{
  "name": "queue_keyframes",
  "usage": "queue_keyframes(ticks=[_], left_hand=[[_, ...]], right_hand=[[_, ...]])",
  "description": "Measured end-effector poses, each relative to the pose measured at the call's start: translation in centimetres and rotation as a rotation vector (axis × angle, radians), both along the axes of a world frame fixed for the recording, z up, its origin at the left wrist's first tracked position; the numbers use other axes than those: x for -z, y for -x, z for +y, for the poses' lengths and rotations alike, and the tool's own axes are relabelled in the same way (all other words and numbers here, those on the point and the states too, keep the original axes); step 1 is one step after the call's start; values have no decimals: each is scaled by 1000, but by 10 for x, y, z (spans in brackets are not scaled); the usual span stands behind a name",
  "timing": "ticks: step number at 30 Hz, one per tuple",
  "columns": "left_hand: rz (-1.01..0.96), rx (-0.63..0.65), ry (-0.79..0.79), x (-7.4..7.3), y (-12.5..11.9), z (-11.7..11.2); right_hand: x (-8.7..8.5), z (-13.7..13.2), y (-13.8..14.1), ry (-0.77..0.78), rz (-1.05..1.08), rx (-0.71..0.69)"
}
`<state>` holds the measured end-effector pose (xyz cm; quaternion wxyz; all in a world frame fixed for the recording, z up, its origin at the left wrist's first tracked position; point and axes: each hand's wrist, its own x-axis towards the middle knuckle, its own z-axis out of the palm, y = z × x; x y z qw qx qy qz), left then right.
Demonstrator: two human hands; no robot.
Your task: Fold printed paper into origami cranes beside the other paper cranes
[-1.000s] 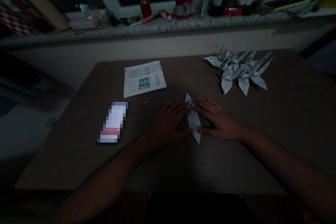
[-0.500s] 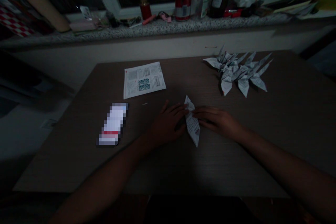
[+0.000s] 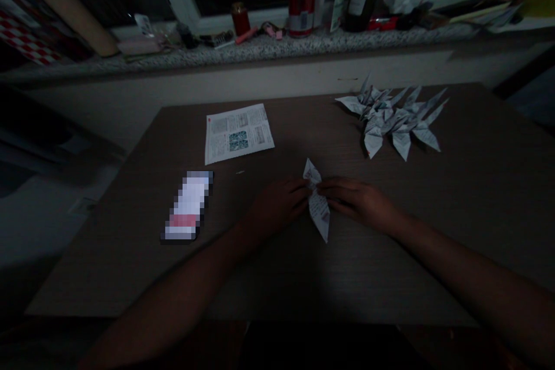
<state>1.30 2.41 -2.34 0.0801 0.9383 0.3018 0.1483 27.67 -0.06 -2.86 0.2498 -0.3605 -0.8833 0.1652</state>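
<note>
A folded piece of printed paper [image 3: 319, 211], long and pointed at both ends, lies on the table in front of me. My left hand [image 3: 281, 202] presses its fingertips together on the left edge of the paper, near its narrow middle. From the other side, my right hand [image 3: 359, 202] pinches the right edge at about the same height. The fingertips cover part of the fold between them. Several folded paper cranes [image 3: 392, 118], made of similar printed paper, stand clustered at the back right of the table.
A flat printed sheet [image 3: 255, 121] lies at the back left of the table [image 3: 143, 266]. Nearer to me is a phone [image 3: 188, 205] with a lit, blurred screen. Behind, the stone windowsill [image 3: 243, 52] carries a red jar [image 3: 240, 19], bottles and small clutter.
My left hand's fingers, spread over the paper before, have drawn together at its left edge. My right hand has stayed nearly in place. The view has shifted slightly.
</note>
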Motion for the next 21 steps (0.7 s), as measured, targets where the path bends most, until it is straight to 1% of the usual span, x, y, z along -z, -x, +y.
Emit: queue_keyframes(ticks=[4,9,15,18,21], left_hand=[[-22,5,20,2,1,1],[-48,-15,25,4,1,2],[-41,-49,36,1,-1,-1],[-75,-83,66,1,-3,-1],[-134,-107,108,1,-4,-2]], right_hand=[[-2,1,1,-16,-14,-14],[-3,2,4,17,8,-1],[-1,3,4,73,130,6],[-2,2,5,99,163,0],[-2,2,7,106,168,26]])
